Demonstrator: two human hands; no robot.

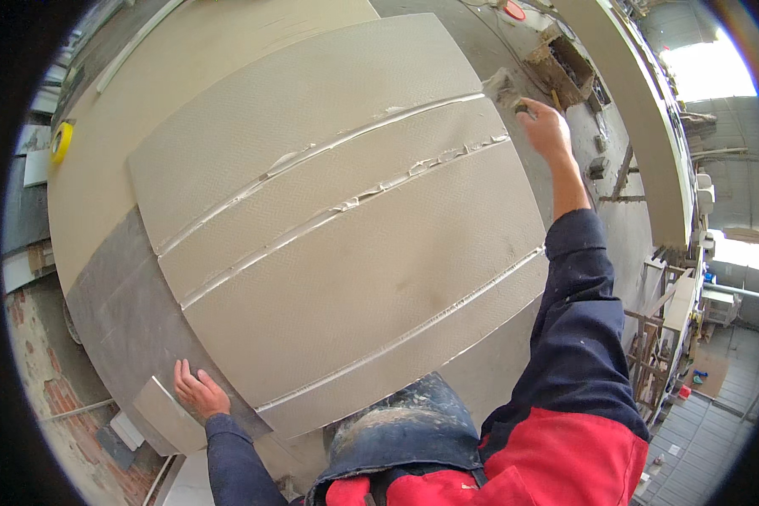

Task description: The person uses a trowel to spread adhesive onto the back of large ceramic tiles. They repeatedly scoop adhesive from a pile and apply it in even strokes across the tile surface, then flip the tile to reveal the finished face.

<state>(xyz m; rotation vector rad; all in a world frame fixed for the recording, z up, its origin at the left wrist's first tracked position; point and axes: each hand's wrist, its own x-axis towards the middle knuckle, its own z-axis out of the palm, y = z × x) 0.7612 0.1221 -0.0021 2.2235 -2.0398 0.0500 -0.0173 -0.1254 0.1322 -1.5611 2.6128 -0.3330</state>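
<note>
A large beige textured panel (354, 270) lies before me, crossed by several slanting grooves with white filler paste (396, 179) in and beside them. Ridges of paste stand up along the middle groove. My right hand (546, 131) is stretched to the panel's far right edge, closed round the handle of a putty knife (503, 88). The knife's smeared blade is at the right end of the far groove. Low on the left, my left hand (201, 390) rests open with fingers extended, beside a small pale board (167, 413) and the panel's left edge.
Under the panel is a larger beige sheet (253, 42) with a grey area (135, 295) at left. Yellow tape (61, 142) sits on its left edge. A dirty box (558, 66) stands on the floor at far right, near a long pale slab (641, 110). A brick wall (46, 371) is at left.
</note>
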